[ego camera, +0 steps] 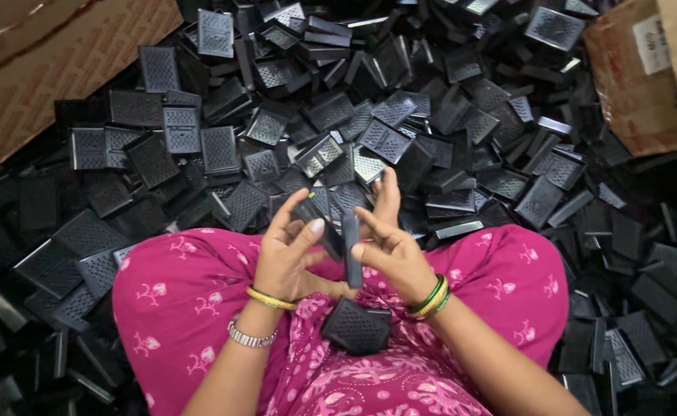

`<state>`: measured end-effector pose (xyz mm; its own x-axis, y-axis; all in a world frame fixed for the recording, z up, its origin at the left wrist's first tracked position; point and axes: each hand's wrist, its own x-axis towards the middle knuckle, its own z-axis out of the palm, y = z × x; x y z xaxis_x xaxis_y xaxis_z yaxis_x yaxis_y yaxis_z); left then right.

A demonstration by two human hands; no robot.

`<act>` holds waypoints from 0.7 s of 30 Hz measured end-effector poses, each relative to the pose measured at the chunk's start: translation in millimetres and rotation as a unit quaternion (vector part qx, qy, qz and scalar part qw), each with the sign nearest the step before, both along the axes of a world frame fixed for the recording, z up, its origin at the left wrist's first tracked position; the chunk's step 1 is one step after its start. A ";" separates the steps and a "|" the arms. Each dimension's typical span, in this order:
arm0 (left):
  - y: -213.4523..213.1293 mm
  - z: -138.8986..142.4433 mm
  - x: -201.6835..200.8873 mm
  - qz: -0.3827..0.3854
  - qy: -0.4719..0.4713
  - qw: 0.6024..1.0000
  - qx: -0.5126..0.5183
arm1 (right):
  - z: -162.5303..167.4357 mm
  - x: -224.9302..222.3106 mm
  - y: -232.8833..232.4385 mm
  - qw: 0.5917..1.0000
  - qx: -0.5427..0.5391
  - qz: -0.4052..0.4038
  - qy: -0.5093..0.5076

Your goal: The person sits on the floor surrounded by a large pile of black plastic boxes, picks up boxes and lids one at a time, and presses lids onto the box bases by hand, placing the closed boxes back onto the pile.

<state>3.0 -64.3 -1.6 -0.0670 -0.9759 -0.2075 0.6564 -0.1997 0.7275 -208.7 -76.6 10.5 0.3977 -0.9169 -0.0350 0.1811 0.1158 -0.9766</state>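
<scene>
Hands meet above a lap in pink flowered cloth [184,300], seen from the head camera. The left hand [288,258] curls its fingers around a black perforated plastic part [315,219]. The right hand [396,250] pinches a narrow black piece [351,250] held upright between thumb and fingers, just beside the left hand's part. Another black grille part [356,325] lies on the lap below. A heap of like parts [400,115] covers the floor, with cardboard boxes [646,69] at both upper corners.
</scene>
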 end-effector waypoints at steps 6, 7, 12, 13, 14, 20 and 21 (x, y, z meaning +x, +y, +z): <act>14.0 -17.0 -31.8 -0.085 -0.001 0.996 0.035 | -6.6 -20.4 9.4 0.997 0.056 0.051 0.034; 15.4 -18.3 -34.8 -0.085 -0.008 0.996 0.035 | -7.0 -23.2 11.1 0.996 0.055 0.054 0.044; 26.2 -17.7 -46.7 -0.094 -0.017 0.995 0.017 | -1.3 -33.3 27.3 0.987 -0.081 0.034 0.133; 27.8 -17.4 -48.9 -0.081 0.004 0.996 0.024 | 1.2 -35.4 30.5 0.984 -0.110 0.022 0.138; 29.3 -17.2 -50.6 -0.068 0.023 0.997 0.031 | 3.9 -37.2 32.8 0.991 -0.066 0.018 0.112; 35.4 -20.2 -59.2 -0.073 0.025 0.997 -0.024 | 17.8 -44.4 38.4 0.992 -0.002 0.034 0.118; 36.1 -19.9 -60.2 -0.077 0.026 0.995 -0.050 | 18.7 -43.7 38.4 0.992 -0.007 0.020 0.124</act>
<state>-57.2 -28.2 -21.5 -0.2247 -0.9691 -0.1016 0.6605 -0.2281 0.7153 -252.4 -38.2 29.2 0.4137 -0.9020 -0.1237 -0.0691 0.1044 -0.9921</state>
